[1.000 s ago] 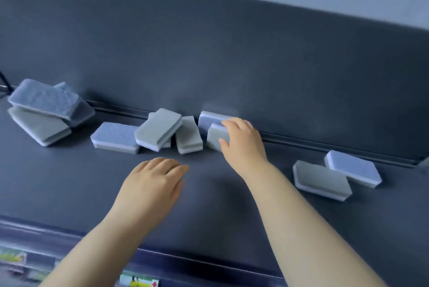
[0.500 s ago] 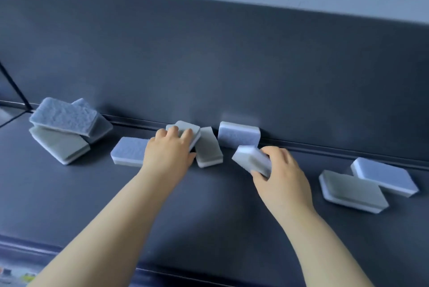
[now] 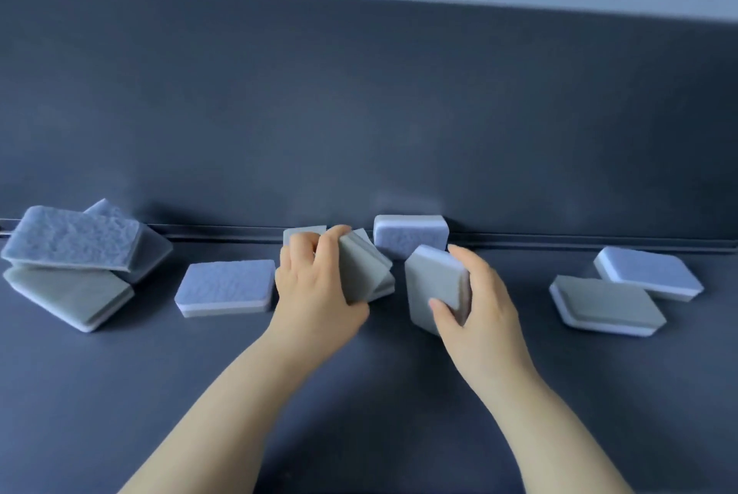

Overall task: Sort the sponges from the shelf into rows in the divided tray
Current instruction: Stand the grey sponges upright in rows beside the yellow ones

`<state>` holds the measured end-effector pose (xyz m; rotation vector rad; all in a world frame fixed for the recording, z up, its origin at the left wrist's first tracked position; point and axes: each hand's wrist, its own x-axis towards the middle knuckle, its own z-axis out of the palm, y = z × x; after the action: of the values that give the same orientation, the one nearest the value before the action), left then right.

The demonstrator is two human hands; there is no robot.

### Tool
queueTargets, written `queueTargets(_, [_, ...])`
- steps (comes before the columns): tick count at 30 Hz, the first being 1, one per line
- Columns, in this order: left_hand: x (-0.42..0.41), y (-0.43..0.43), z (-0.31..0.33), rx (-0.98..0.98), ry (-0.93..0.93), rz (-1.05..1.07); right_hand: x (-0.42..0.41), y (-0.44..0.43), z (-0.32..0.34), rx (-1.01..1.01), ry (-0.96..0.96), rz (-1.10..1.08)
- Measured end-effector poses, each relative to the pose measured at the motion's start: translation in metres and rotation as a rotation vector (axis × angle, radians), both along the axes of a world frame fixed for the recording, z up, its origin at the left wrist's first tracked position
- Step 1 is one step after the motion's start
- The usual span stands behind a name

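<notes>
One sponge (image 3: pixel 435 286) stands tilted on edge near the middle of the shelf (image 3: pixel 359 393), grey face toward the camera. The right hand (image 3: pixel 483 318) pinches it in its grip, thumb on the near face and fingers curled round the far edge. Whether its lower edge touches the shelf cannot be told. Just left of it, the left hand (image 3: pixel 315 290) closes its grip round a second sponge (image 3: pixel 357 274), also grey side out and tipped up over another lying under it. Behind them a blue sponge (image 3: pixel 411 236) leans against the dark back panel (image 3: pixel 359 114). A flat blue-topped sponge (image 3: pixel 227 286) lies left of the left hand, and a loose pile (image 3: pixel 72 242) sits at the far left. An overlapping pair (image 3: pixel 607 304) lies to the right.
</notes>
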<state>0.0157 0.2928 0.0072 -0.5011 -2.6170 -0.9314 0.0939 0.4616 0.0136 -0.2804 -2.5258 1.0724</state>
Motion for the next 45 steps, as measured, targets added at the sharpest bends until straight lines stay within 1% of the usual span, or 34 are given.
queueTargets(2, [0.007,0.002,-0.005,0.084,0.052,-0.088,0.002,0.0,-0.004,0.001,-0.009,0.019])
queueTargets(3, [0.012,0.003,-0.006,0.106,0.047,-0.124,0.003,0.001,-0.004,-0.011,-0.012,0.017])
queueTargets(6, [0.026,0.004,0.0,0.126,-0.116,-0.121,0.009,0.005,-0.004,-0.017,-0.035,-0.011])
queueTargets(10, [0.036,0.005,0.006,0.078,-0.041,-0.112,0.017,0.013,-0.003,-0.06,-0.025,0.008])
queueTargets(12, [0.041,0.006,0.011,0.026,-0.042,-0.125,0.022,0.018,-0.002,-0.084,-0.01,0.056])
queueTargets(15, [0.051,0.004,0.018,0.054,-0.052,-0.106,0.026,0.028,0.0,-0.13,-0.001,0.13])
queueTargets(18, [0.063,-0.002,0.02,0.059,-0.016,-0.093,0.028,0.036,-0.001,-0.162,0.005,0.219])
queueTargets(22, [0.083,-0.013,0.024,0.029,0.011,0.008,0.025,0.033,-0.002,-0.106,0.019,0.352])
queueTargets(26, [0.106,-0.038,0.035,0.011,0.063,0.077,0.029,0.01,0.006,-0.01,0.116,0.462])
queueTargets(31, [0.143,-0.096,0.05,0.022,0.097,0.136,0.047,-0.047,0.023,-0.025,0.169,0.563])
queueTargets(35, [0.174,-0.166,0.056,0.02,0.136,0.157,0.064,-0.116,0.035,-0.022,0.191,0.632])
queueTargets(40, [0.228,-0.293,0.048,-0.061,0.118,0.198,0.098,-0.243,0.029,-0.001,0.165,0.782])
queueTargets(45, [0.291,-0.417,0.014,-0.044,0.078,0.384,0.13,-0.378,-0.002,0.014,0.093,0.963])
